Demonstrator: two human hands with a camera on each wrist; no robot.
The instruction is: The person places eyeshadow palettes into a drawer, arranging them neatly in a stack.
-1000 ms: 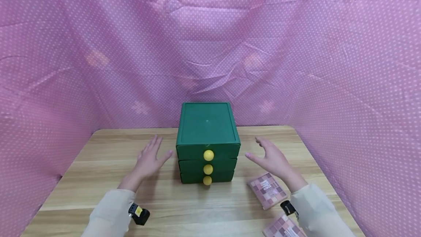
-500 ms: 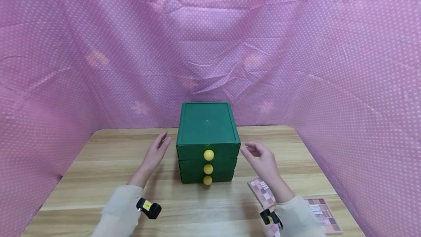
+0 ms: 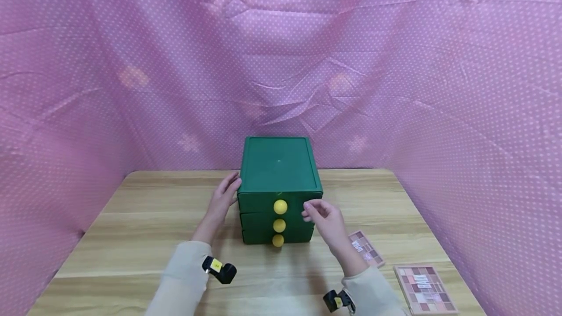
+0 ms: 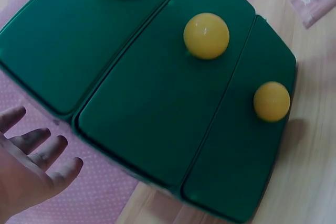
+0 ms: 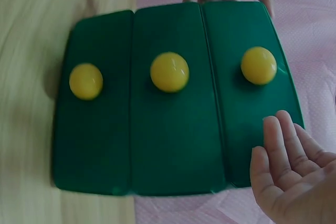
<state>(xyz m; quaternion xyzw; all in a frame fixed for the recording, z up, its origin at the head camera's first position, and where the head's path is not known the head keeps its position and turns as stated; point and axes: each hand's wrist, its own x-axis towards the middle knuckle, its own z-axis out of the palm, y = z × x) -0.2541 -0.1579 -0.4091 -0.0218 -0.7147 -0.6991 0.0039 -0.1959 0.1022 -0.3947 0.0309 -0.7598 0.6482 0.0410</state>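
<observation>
A green three-drawer box [image 3: 278,165] stands at the middle of the table, all its drawers closed. Each front carries a round yellow knob: the top knob [image 3: 280,207], middle knob [image 4: 206,36] and bottom knob [image 5: 86,81]. My left hand [image 3: 221,201] is at the box's left side, fingers spread, fingertips right at the upper edge. In front of the top drawer's right end is my right hand [image 3: 327,221], fingers loosely bent and nothing held. The right wrist view shows its palm and fingers [image 5: 275,150] beside the top drawer, apart from the knob.
Two flat pink checkered cases lie on the wooden table [image 3: 131,238] at the right: one case [image 3: 369,250] partly behind my right forearm, the other case [image 3: 425,289] nearer the front corner. A pink dotted cloth [image 3: 281,62] hangs round the back and sides.
Both hands have moved inward toward the box: the left to its left side, the right across in front of the top drawer. The right fingers have drawn closer together.
</observation>
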